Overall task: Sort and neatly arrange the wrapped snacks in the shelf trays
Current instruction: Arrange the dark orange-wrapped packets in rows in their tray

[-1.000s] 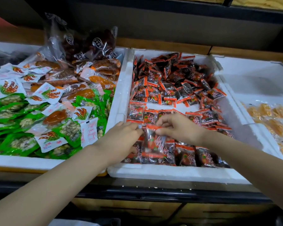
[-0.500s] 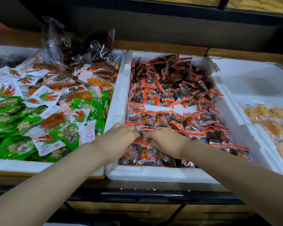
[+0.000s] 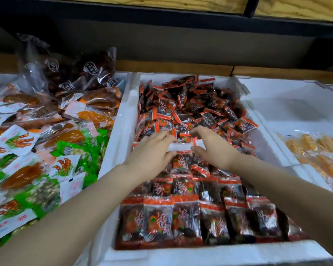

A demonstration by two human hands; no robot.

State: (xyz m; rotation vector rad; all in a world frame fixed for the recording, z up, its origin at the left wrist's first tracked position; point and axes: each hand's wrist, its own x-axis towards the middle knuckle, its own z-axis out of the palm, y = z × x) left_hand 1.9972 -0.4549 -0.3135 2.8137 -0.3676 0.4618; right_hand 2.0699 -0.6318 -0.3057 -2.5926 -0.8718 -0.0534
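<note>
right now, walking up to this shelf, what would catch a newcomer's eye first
The middle tray holds red-and-black packets: tidy rows in front, a jumbled heap behind. The left hand and right hand meet at the heap's near edge. The left tray mixes green, white and orange packets.

The middle tray (image 3: 123, 120) is white foam, matt and faintly grainy; the right tray (image 3: 277, 112) is the same matt white foam. The red packets (image 3: 158, 219) are glossy plastic film, partly clear, catching light in streaks. At left, the green packets (image 3: 69, 148) and white packets (image 3: 17, 139) are printed film with a soft shine, and the orange packets (image 3: 96, 116) are smooth clear film. The far bags (image 3: 71, 73) are thin, crinkled clear plastic, very shiny. The yellow packets (image 3: 311, 143) at right are glossy clear film. The board (image 3: 142, 2) overhead is bare matt wood with open grain; the strip (image 3: 173, 67) behind the trays looks like smoother wood
</note>
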